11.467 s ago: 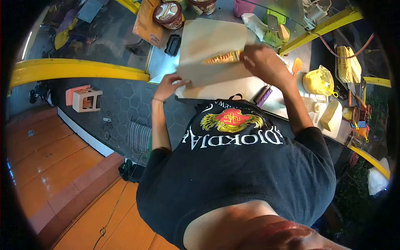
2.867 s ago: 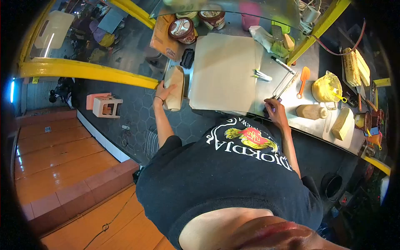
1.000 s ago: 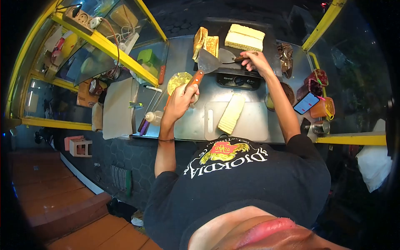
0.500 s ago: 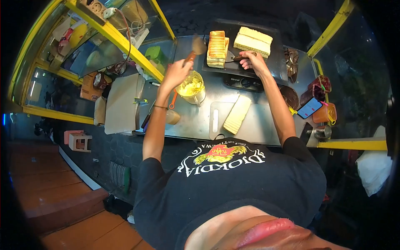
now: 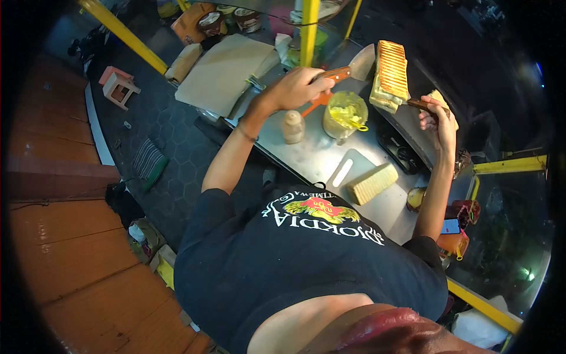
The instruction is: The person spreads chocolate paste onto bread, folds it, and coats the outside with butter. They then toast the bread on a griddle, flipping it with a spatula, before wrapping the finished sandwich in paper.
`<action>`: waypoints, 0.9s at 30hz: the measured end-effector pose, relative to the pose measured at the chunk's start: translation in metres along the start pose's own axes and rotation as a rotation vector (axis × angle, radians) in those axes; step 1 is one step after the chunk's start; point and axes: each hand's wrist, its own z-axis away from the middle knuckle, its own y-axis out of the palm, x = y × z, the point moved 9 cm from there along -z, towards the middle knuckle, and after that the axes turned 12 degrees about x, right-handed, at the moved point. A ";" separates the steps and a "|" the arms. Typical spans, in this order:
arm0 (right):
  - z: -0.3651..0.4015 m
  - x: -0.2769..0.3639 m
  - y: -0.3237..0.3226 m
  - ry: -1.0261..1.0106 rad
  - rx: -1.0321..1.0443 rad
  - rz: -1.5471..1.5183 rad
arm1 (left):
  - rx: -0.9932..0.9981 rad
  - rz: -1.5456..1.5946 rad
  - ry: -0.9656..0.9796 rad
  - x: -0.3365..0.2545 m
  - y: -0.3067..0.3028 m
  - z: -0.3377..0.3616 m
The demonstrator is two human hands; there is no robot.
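My left hand [image 5: 299,88] grips the wooden handle of a wide metal scraper [image 5: 362,62], its blade beside the left face of a grill-marked toast loaf [image 5: 391,71]. My right hand [image 5: 439,125] holds a second scraper [image 5: 420,105] by its wooden handle at the loaf's right lower side; its blade is mostly hidden. The loaf is browned on top and pale at the near end, over the dark griddle [image 5: 417,137]. Another pale loaf [image 5: 437,96] is partly hidden behind my right hand. A tub of yellow spread [image 5: 345,115] stands below the left scraper.
A pale ridged bread loaf [image 5: 374,184] lies on a cutting board [image 5: 355,162] near the counter's front edge. A squeeze bottle [image 5: 293,127] stands left of the tub. At right are a phone [image 5: 451,226] and containers. Yellow posts [image 5: 309,32] frame the stall.
The head view has turned, so the counter appears slanted. The left scraper has moved from above the tub to the toast loaf's left side. My right hand keeps its scraper at the loaf.
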 end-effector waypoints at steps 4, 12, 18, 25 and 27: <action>-0.017 0.007 0.087 0.088 0.192 -0.094 | -0.023 0.030 -0.161 -0.002 -0.066 0.091; -0.109 -0.038 0.272 0.242 0.500 -0.131 | -0.103 -0.025 -0.401 0.062 -0.151 0.213; -0.226 -0.095 0.407 0.118 0.501 0.217 | -0.106 -0.191 -0.611 0.223 -0.216 0.212; -0.192 -0.046 0.485 0.000 0.769 0.444 | -0.136 -0.066 -0.716 0.325 -0.271 0.228; -0.180 -0.039 0.453 -0.001 0.786 0.432 | -0.146 0.042 -0.689 0.312 -0.276 0.237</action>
